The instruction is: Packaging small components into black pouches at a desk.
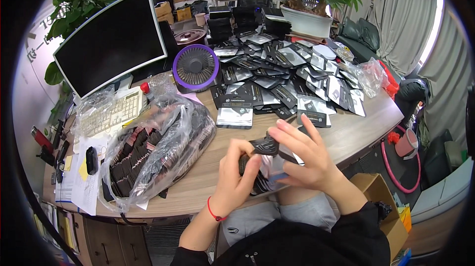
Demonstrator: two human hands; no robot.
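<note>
My left hand (pixel 236 171) is closed around small black packets, pinched between thumb and fingers above my lap at the desk's front edge. Beside it, my right hand (pixel 308 156) has its upper fingers raised and apart, with a black and silver pouch (pixel 265 146) between its thumb and fingers. The pouch is bent and partly hidden by both hands. To the left of my hands lies a clear plastic bag (pixel 185 154) full of tightly stacked, small dark packets. Beyond my hands, a large heap of flat black and silver pouches (pixel 277 98) covers the desk.
A purple-rimmed fan (pixel 196 67) stands left of the heap, near a dark monitor (pixel 111 43) and a keyboard (pixel 114 112). Black stacks (pixel 220 29) and a white planter (pixel 308 22) are at the back. A cardboard box (pixel 376 192) sits below the desk's right side.
</note>
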